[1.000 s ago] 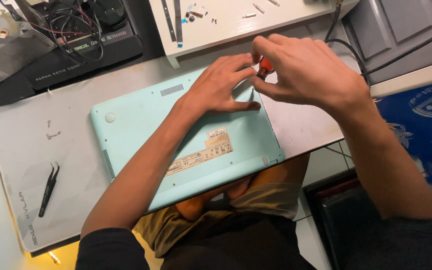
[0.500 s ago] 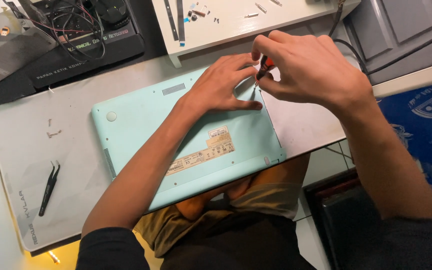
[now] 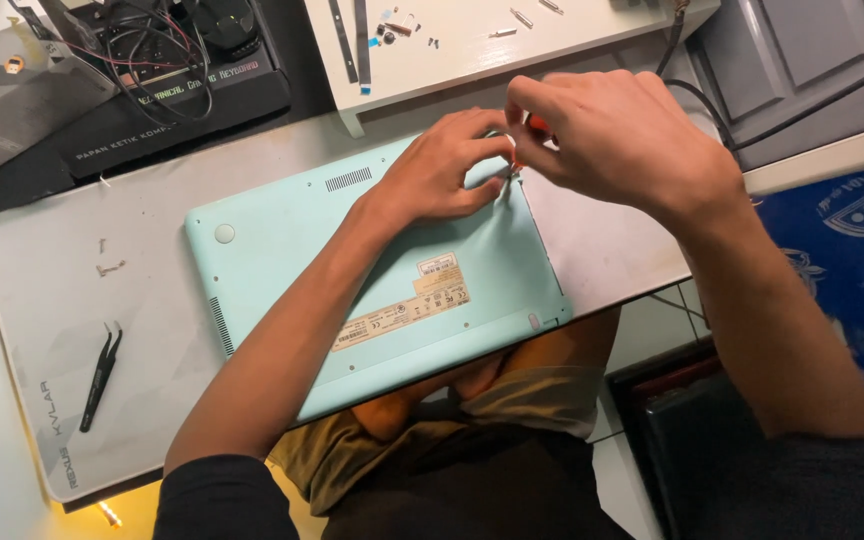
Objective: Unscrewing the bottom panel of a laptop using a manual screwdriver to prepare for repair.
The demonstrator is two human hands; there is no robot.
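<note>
Mint laptop (image 3: pixel 372 280) lies bottom-up on grey mat (image 3: pixel 52 300) — left hand (image 3: pixel 442 170) pressed flat at its far right corner, right hand (image 3: pixel 622 135) pinching an orange-handled screwdriver (image 3: pixel 535 125) there. Black tweezers (image 3: pixel 100 375) left of laptop, well apart.

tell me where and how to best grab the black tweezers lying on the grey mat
Pinch the black tweezers across the middle of the body, coming straight down from above. They lie flat on the grey mat, joined end low and the two tips splayed toward the laptop, so the mid-section is probably the widest solid part. Nothing crowds them; both the left hand and right hand are at the laptop's far corner.
</note>
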